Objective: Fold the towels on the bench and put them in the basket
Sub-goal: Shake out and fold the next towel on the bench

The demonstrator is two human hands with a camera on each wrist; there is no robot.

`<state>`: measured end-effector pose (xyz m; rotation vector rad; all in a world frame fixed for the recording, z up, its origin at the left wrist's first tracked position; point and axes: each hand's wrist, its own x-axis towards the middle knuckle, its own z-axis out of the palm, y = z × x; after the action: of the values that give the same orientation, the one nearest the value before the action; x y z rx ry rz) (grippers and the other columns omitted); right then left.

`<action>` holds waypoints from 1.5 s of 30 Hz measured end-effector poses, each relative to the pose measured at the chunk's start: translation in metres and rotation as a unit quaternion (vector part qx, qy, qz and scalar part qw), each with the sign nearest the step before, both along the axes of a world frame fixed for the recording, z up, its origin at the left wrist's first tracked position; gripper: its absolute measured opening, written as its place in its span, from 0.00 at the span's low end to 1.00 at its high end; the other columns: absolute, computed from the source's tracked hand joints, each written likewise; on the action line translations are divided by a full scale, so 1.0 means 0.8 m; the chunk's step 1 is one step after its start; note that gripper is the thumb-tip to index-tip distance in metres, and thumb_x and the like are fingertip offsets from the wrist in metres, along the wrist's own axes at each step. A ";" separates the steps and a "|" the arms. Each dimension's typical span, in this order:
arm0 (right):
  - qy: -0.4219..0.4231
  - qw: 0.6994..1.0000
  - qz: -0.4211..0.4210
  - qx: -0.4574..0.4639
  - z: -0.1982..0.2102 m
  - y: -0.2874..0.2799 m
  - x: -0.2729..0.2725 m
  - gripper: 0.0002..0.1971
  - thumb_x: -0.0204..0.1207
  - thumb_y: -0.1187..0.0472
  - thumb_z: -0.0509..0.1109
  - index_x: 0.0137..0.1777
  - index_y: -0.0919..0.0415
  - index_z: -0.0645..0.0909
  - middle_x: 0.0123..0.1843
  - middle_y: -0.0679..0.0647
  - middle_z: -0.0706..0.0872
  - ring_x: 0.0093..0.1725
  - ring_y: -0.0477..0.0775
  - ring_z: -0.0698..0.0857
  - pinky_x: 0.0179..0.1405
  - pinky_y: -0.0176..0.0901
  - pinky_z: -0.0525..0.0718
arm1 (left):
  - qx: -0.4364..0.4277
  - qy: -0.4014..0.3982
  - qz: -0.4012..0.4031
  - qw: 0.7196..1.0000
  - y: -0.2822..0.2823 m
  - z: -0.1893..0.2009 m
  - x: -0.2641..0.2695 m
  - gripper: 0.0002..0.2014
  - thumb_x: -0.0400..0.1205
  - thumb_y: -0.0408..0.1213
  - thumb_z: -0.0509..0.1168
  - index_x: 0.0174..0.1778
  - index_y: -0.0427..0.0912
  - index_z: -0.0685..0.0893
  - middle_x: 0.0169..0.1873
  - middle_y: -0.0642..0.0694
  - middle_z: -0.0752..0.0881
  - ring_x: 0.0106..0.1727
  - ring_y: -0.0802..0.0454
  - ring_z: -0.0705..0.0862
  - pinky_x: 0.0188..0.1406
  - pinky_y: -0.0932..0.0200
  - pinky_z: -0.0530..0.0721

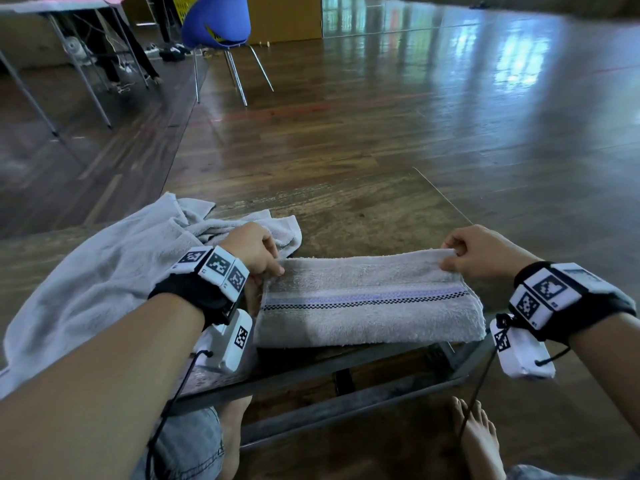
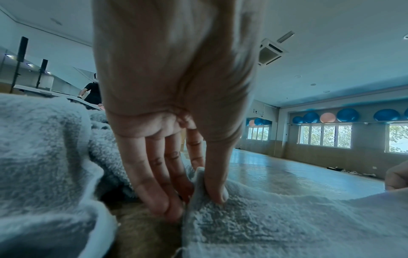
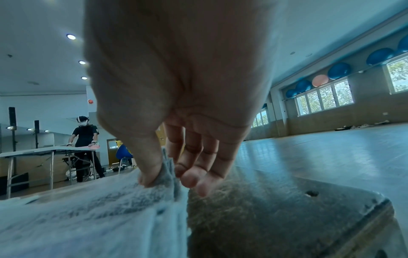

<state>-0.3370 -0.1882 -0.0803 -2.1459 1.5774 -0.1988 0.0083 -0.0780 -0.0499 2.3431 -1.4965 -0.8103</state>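
Observation:
A grey towel with a purple and checked stripe [image 1: 367, 303] lies folded into a long band on the wooden bench [image 1: 363, 216]. My left hand [image 1: 258, 251] pinches its far left corner, thumb on top and fingers underneath [image 2: 207, 188]. At the far right corner my right hand [image 1: 464, 251] pinches the folded edge between thumb and fingers [image 3: 163, 172]. A second pale towel [image 1: 114, 268] lies crumpled on the bench's left part, under my left forearm. No basket near the bench is in view.
The bench's right end [image 3: 309, 209] is bare wood with a metal frame below. My bare feet [image 1: 478, 438] rest on the floor under it. Far off stand a blue chair [image 1: 216, 26], a folding table [image 1: 52, 8] and another person [image 3: 85, 139].

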 end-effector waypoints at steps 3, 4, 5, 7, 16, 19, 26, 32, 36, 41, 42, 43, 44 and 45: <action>0.008 1.000 0.002 0.013 0.003 0.000 -0.005 0.09 0.79 0.52 0.75 0.37 0.49 0.86 0.38 0.49 0.88 0.44 0.52 0.85 0.64 0.62 0.80 | -0.009 -0.017 -0.006 1.000 0.001 0.001 0.001 0.10 0.72 0.33 0.81 0.44 0.39 0.87 0.31 0.45 0.88 0.33 0.46 0.88 0.36 0.56 0.87; 0.009 1.000 0.000 0.006 0.004 0.000 -0.006 0.10 0.79 0.52 0.75 0.35 0.47 0.86 0.36 0.47 0.88 0.44 0.52 0.85 0.68 0.65 0.78 | -0.012 -0.027 -0.009 1.000 0.002 0.001 0.001 0.10 0.71 0.35 0.82 0.44 0.40 0.88 0.31 0.47 0.87 0.33 0.48 0.87 0.38 0.57 0.87; 0.005 1.000 0.000 -0.002 0.005 0.001 -0.009 0.10 0.78 0.52 0.76 0.35 0.43 0.86 0.36 0.44 0.88 0.45 0.51 0.86 0.68 0.64 0.79 | -0.014 -0.038 -0.012 0.999 0.002 0.001 0.000 0.10 0.71 0.36 0.82 0.44 0.40 0.89 0.30 0.49 0.87 0.31 0.51 0.85 0.36 0.59 0.85; -0.021 1.000 0.004 -0.018 0.006 0.002 -0.013 0.11 0.77 0.54 0.78 0.36 0.35 0.87 0.38 0.42 0.90 0.46 0.48 0.88 0.59 0.51 0.84 | -0.016 -0.061 -0.018 0.998 0.002 0.001 -0.001 0.10 0.70 0.38 0.82 0.42 0.42 0.90 0.29 0.52 0.85 0.30 0.57 0.81 0.29 0.64 0.78; -0.110 0.993 0.045 0.016 0.011 0.008 -0.024 0.06 0.75 0.56 0.80 0.39 0.42 0.93 0.37 0.42 0.93 0.37 0.39 0.90 0.47 0.43 0.86 | -0.009 -0.069 -0.051 0.996 -0.001 0.003 -0.001 0.12 0.71 0.38 0.82 0.45 0.41 0.88 0.36 0.50 0.86 0.38 0.53 0.83 0.31 0.61 0.75; -0.088 0.994 0.058 0.028 0.012 0.007 -0.024 0.06 0.76 0.53 0.78 0.38 0.48 0.92 0.37 0.44 0.93 0.38 0.39 0.90 0.49 0.44 0.84 | 0.002 -0.083 -0.061 0.995 0.000 0.001 -0.002 0.09 0.71 0.39 0.82 0.42 0.44 0.89 0.34 0.51 0.87 0.33 0.58 0.82 0.28 0.63 0.74; -0.187 0.982 0.013 0.028 0.026 -0.002 -0.023 0.09 0.80 0.66 0.72 0.38 0.66 0.88 0.36 0.55 0.88 0.34 0.51 0.83 0.37 0.39 0.78 | 0.023 -0.028 -0.014 0.999 0.003 0.019 0.002 0.06 0.73 0.35 0.77 0.38 0.35 0.91 0.32 0.47 0.85 0.38 0.47 0.83 0.40 0.54 0.86; -0.247 0.937 -0.042 0.245 0.033 0.010 -0.023 0.09 0.85 0.67 0.66 0.46 0.72 0.84 0.31 0.58 0.86 0.26 0.50 0.87 0.23 0.38 0.84 | 0.149 0.200 0.062 0.966 0.010 0.029 -0.007 0.04 0.82 0.28 0.58 0.41 0.35 0.76 0.31 0.39 0.74 0.29 0.46 0.75 0.25 0.56 0.78; -0.096 0.968 -0.043 0.228 0.019 0.011 -0.018 0.09 0.86 0.64 0.68 0.52 0.71 0.85 0.32 0.59 0.86 0.25 0.49 0.85 0.22 0.39 0.83 | 0.204 0.141 0.067 0.966 0.005 0.001 -0.009 0.03 0.82 0.27 0.62 0.43 0.31 0.78 0.34 0.36 0.77 0.33 0.44 0.76 0.34 0.55 0.75; -0.104 0.984 -0.065 0.128 0.011 -0.001 -0.015 0.07 0.85 0.61 0.69 0.49 0.64 0.85 0.38 0.65 0.90 0.27 0.52 0.88 0.24 0.41 0.86 | 0.152 0.105 0.104 0.977 -0.010 -0.009 0.008 0.06 0.82 0.32 0.67 0.48 0.32 0.83 0.34 0.39 0.84 0.35 0.43 0.83 0.36 0.52 0.84; -0.104 0.986 -0.067 0.115 0.010 -0.003 -0.014 0.07 0.84 0.61 0.70 0.48 0.63 0.85 0.39 0.67 0.91 0.28 0.54 0.88 0.24 0.41 0.86 | 0.149 0.097 0.107 0.978 -0.012 -0.010 0.009 0.05 0.82 0.32 0.68 0.47 0.32 0.84 0.32 0.39 0.85 0.33 0.44 0.83 0.35 0.53 0.84; -0.097 0.987 -0.067 0.108 0.008 -0.003 -0.013 0.07 0.84 0.60 0.71 0.47 0.62 0.86 0.40 0.68 0.91 0.29 0.56 0.88 0.25 0.41 0.86 | 0.154 0.090 0.107 0.978 -0.013 -0.011 0.009 0.05 0.81 0.32 0.69 0.46 0.32 0.86 0.30 0.40 0.86 0.31 0.45 0.84 0.34 0.54 0.84; -0.083 0.989 -0.065 0.106 0.006 -0.003 -0.011 0.07 0.83 0.59 0.72 0.46 0.61 0.86 0.39 0.66 0.91 0.29 0.57 0.89 0.27 0.43 0.87 | 0.158 0.081 0.108 0.978 -0.011 -0.012 0.008 0.05 0.79 0.31 0.70 0.44 0.32 0.87 0.29 0.41 0.87 0.30 0.45 0.84 0.34 0.54 0.85; -0.066 0.990 -0.060 0.107 0.005 -0.003 -0.009 0.07 0.82 0.59 0.73 0.44 0.60 0.87 0.38 0.63 0.92 0.30 0.57 0.90 0.29 0.44 0.88 | 0.154 0.065 0.110 0.980 -0.010 -0.013 0.007 0.04 0.77 0.31 0.73 0.41 0.32 0.88 0.29 0.40 0.88 0.30 0.44 0.85 0.35 0.52 0.87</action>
<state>-0.3444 -0.1906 -0.0765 -1.8396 1.5771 -0.1965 0.0141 -0.0860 -0.0604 2.5544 -1.1007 -1.1794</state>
